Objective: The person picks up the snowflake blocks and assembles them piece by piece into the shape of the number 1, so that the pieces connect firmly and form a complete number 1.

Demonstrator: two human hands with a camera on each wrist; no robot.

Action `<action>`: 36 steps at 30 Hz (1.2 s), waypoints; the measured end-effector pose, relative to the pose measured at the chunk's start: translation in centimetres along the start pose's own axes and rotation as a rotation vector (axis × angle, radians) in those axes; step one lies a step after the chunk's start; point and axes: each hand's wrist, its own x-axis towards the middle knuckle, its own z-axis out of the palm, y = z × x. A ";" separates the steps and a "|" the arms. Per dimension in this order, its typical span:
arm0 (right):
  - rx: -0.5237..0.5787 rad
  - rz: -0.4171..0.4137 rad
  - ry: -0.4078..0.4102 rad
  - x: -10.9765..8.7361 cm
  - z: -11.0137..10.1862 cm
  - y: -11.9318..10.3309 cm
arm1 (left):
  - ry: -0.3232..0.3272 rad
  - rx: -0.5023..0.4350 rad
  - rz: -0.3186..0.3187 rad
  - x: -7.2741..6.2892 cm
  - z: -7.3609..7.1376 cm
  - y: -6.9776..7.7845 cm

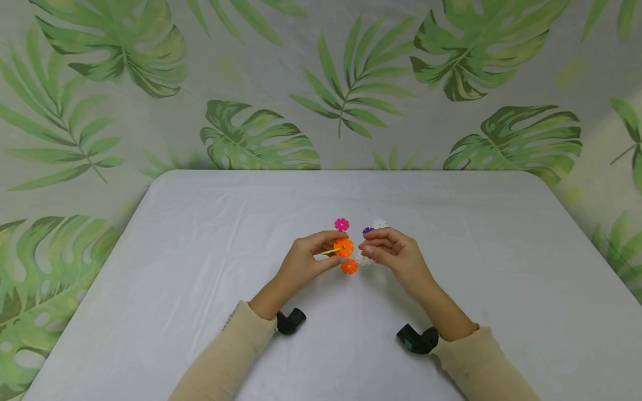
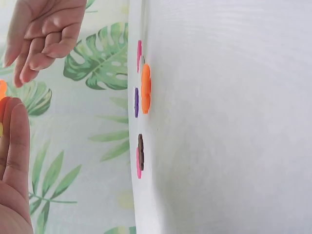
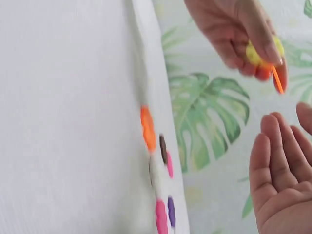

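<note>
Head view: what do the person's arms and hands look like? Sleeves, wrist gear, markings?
Left sleeve and right sleeve: long, beige. Small dark marking near the left cuff, unreadable. Black, elbow-shaped device at each wrist; the right device has a teal patch, the left device shows none. Left hand and right hand: gloveless. No cables visible.

- Counter (image 1: 180, 239) under a white, lightly creased covering, its far corners rounded.
- Towards the back, left: a pink disc (image 1: 342, 224), a brown disc (image 2: 141, 152) near it.
- Back right: a purple disc (image 1: 368, 230) near a white disc (image 1: 380, 223).
- Nearer: an orange disc (image 1: 349, 267), another white disc (image 1: 363, 260), another pink disc (image 3: 161, 217).
</note>
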 end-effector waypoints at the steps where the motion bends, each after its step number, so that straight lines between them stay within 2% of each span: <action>1: -0.017 -0.011 -0.015 0.1 -0.4 0.1 | 0.007 -0.007 -0.006 0.0 -0.1 -0.1; 5: -0.110 -0.062 -0.084 0.5 -2.0 0.8 | 0.028 -0.043 -0.046 0.0 -0.4 -0.4; 10: -0.218 -0.014 -0.137 0.6 -3.4 0.7 | 0.046 -0.097 -0.118 0.0 -0.6 -0.9; 15: -0.335 0.039 -0.157 0.8 -4.9 2.6 | 0.060 -0.137 -0.147 0.0 -0.7 -1.5; 21: -0.410 0.110 -0.155 0.7 -5.4 3.5 | 0.070 -0.189 -0.181 0.0 -0.9 -1.8; 24: -0.430 0.106 -0.154 0.7 -5.5 4.0 | 0.075 -0.193 -0.201 0.0 -0.9 -1.8; 32: -0.579 0.076 -0.169 0.6 -5.5 4.7 | 0.077 -0.189 -0.227 0.0 -0.9 -1.9; 36: -0.607 0.081 -0.166 0.6 -5.4 4.9 | 0.081 -0.188 -0.230 0.0 -0.9 -2.0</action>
